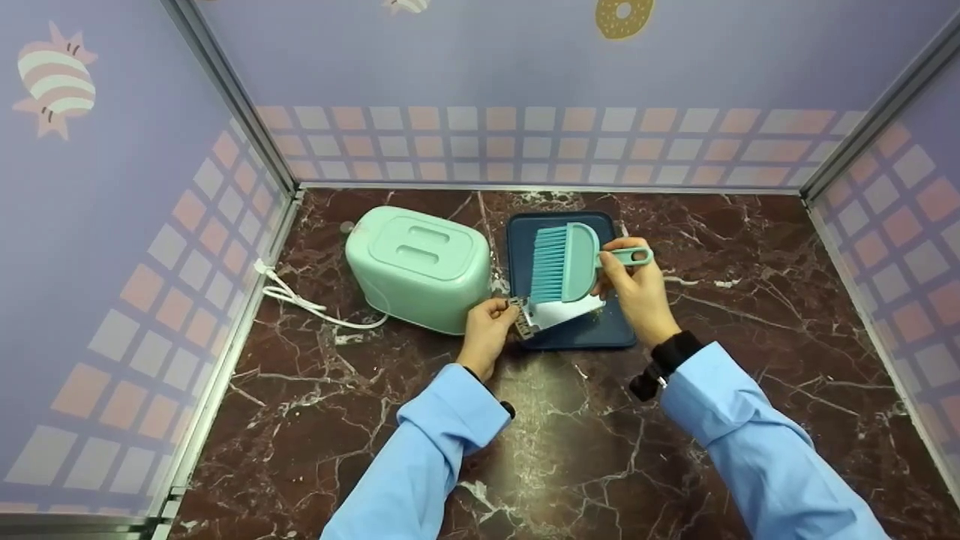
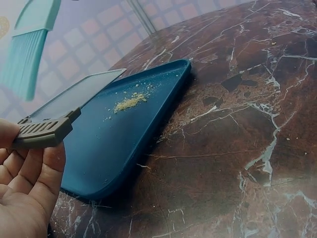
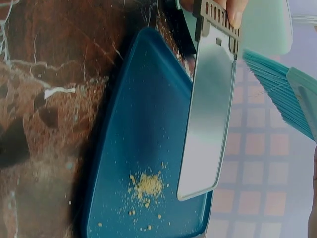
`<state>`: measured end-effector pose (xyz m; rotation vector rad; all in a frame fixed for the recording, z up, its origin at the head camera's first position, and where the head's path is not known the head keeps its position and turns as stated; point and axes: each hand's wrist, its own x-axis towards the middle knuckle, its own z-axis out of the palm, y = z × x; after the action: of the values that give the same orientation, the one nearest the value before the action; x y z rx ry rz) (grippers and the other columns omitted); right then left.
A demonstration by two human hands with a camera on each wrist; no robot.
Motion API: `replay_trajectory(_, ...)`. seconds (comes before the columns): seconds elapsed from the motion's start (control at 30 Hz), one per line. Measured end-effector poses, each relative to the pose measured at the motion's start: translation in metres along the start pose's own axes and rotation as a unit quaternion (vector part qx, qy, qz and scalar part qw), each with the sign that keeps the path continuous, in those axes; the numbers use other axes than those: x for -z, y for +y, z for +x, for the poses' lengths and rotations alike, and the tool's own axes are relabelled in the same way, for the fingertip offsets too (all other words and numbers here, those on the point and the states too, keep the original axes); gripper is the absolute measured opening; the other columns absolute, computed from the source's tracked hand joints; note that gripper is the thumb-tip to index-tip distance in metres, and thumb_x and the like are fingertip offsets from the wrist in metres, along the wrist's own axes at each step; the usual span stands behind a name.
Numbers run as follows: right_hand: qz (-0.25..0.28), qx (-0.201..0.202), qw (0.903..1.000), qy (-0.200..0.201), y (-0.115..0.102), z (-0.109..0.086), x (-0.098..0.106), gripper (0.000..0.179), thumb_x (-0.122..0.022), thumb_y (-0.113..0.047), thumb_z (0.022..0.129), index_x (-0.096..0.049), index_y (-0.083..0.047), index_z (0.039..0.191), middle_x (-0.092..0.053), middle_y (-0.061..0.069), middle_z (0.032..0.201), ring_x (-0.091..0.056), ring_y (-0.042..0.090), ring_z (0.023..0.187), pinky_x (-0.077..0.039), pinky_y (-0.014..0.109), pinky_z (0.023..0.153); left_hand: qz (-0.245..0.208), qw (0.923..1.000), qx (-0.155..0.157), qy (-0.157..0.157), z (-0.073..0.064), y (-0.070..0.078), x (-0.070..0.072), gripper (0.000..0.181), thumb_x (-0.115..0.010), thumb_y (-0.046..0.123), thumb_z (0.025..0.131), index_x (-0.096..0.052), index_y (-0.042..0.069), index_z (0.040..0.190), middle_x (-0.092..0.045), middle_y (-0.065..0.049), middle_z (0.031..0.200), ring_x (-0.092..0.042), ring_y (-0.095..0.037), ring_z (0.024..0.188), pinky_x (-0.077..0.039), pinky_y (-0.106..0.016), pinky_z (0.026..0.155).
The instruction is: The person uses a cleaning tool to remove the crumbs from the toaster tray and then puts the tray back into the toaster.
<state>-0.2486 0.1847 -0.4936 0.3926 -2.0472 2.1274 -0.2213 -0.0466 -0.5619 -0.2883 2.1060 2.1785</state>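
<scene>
My left hand pinches the slotted brown-grey handle of a flat metal crumb tray. The crumb tray is tilted above a dark blue tray. A small heap of yellowish crumbs lies on the blue tray, with finer bits scattered around it. My right hand grips a teal brush by its looped handle, its bristles over the crumb tray in the head view. In the right wrist view the bristles look apart from the metal.
A mint green toaster with a closed lid stands left of the blue tray. Its white cord runs to the left wall. Patterned panels border the brown marbled tabletop at the back and both sides.
</scene>
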Motion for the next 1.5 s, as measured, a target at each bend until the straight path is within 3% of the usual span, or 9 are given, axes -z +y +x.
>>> replay_trajectory(0.23, 0.008, -0.004, 0.9998, -0.017, 0.002, 0.001, -0.008, 0.023, -0.057, -0.013, 0.106, -0.048, 0.002, 0.121, -0.065, 0.019, 0.076, -0.063, 0.020, 0.056, -0.050, 0.027, 0.053, -0.002, 0.9999, 0.008, -0.006, 0.000, 0.002, -0.001, 0.010, -0.063, 0.009, 0.101, -0.065, -0.001, 0.103, -0.055, -0.001, 0.084, -0.046, -0.012, 0.068, -0.040, -0.026, 0.062)
replay_trajectory(0.47, -0.041, -0.008, 0.9989, -0.021, 0.007, 0.000, -0.008, 0.025, -0.058, -0.014, 0.105, -0.049, 0.003, 0.122, -0.063, 0.023, 0.076, -0.062, 0.032, 0.059, -0.051, 0.027, 0.054, -0.021, 0.9996, 0.017, -0.013, 0.000, 0.003, -0.002, 0.008, -0.063, 0.009, 0.101, -0.066, 0.001, 0.102, -0.062, -0.004, 0.089, -0.055, -0.013, 0.071, -0.049, -0.030, 0.064)
replay_trajectory(0.63, -0.078, -0.008, 0.9969, -0.007, 0.009, 0.001, -0.003, 0.028, -0.058, -0.015, 0.105, -0.049, 0.005, 0.123, -0.063, 0.028, 0.077, -0.063, 0.029, 0.057, -0.050, 0.027, 0.052, -0.030, 0.9994, 0.011, -0.015, 0.001, 0.002, -0.001, 0.008, -0.063, 0.008, 0.101, -0.066, 0.001, 0.099, -0.059, -0.002, 0.081, -0.052, -0.013, 0.065, -0.047, -0.028, 0.060)
replay_trajectory(0.87, -0.112, -0.027, 0.9933, 0.003, 0.007, 0.002, 0.008, 0.030, -0.054, -0.010, 0.107, -0.046, 0.010, 0.128, -0.061, 0.036, 0.082, -0.061, 0.048, 0.066, -0.052, 0.027, 0.055, -0.027, 0.9996, 0.003, -0.009, 0.000, 0.001, -0.001, 0.010, -0.063, 0.007, 0.101, -0.064, -0.003, 0.102, -0.057, 0.000, 0.079, -0.050, -0.010, 0.062, -0.044, -0.024, 0.057)
replay_trajectory(1.0, -0.123, -0.034, 0.9918, 0.004, -0.009, -0.002, 0.009, 0.031, -0.053, -0.011, 0.107, -0.044, 0.012, 0.128, -0.061, 0.036, 0.085, -0.064, 0.032, 0.063, -0.052, 0.023, 0.058, -0.026, 0.9996, 0.007, -0.010, -0.002, 0.004, -0.001, 0.012, -0.062, 0.005, 0.101, -0.064, -0.006, 0.106, -0.058, -0.001, 0.081, -0.051, -0.011, 0.065, -0.046, -0.025, 0.059)
replay_trajectory(1.1, -0.130, -0.033, 0.9908, 0.016, -0.016, -0.004, 0.010, 0.030, -0.054, -0.011, 0.107, -0.046, 0.011, 0.126, -0.061, 0.036, 0.085, -0.064, 0.030, 0.061, -0.053, 0.025, 0.058, -0.024, 0.9996, 0.006, -0.012, -0.002, 0.004, 0.000, 0.015, -0.061, 0.005, 0.101, -0.064, -0.008, 0.108, -0.058, -0.002, 0.083, -0.051, -0.012, 0.067, -0.046, -0.026, 0.061)
replay_trajectory(1.23, -0.151, -0.033, 0.9875, 0.034, -0.016, -0.004, 0.015, 0.029, -0.054, -0.012, 0.107, -0.048, 0.010, 0.125, -0.062, 0.035, 0.084, -0.063, 0.040, 0.063, -0.053, 0.027, 0.056, -0.018, 0.9997, 0.005, -0.013, -0.001, 0.001, 0.001, 0.016, -0.061, 0.006, 0.102, -0.064, -0.007, 0.111, -0.060, -0.002, 0.087, -0.053, -0.011, 0.069, -0.047, -0.025, 0.062)
replay_trajectory(1.37, -0.166, -0.035, 0.9845, 0.044, -0.016, -0.004, 0.022, 0.030, -0.053, -0.013, 0.108, -0.048, 0.010, 0.126, -0.063, 0.034, 0.083, -0.064, 0.029, 0.060, -0.054, 0.028, 0.055, -0.019, 0.9997, 0.006, -0.012, -0.001, 0.001, 0.001, 0.016, -0.061, 0.006, 0.102, -0.065, -0.006, 0.111, -0.060, -0.002, 0.087, -0.054, -0.011, 0.069, -0.049, -0.025, 0.062)
replay_trajectory(1.5, -0.164, -0.038, 0.9841, 0.057, -0.016, -0.004, 0.028, 0.030, -0.053, -0.013, 0.107, -0.048, 0.010, 0.126, -0.063, 0.035, 0.084, -0.065, 0.033, 0.062, -0.055, 0.030, 0.056, -0.021, 0.9997, 0.003, -0.012, -0.001, 0.001, 0.001, 0.014, -0.061, 0.005, 0.101, -0.065, -0.006, 0.109, -0.059, -0.001, 0.084, -0.053, -0.011, 0.068, -0.048, -0.025, 0.061)
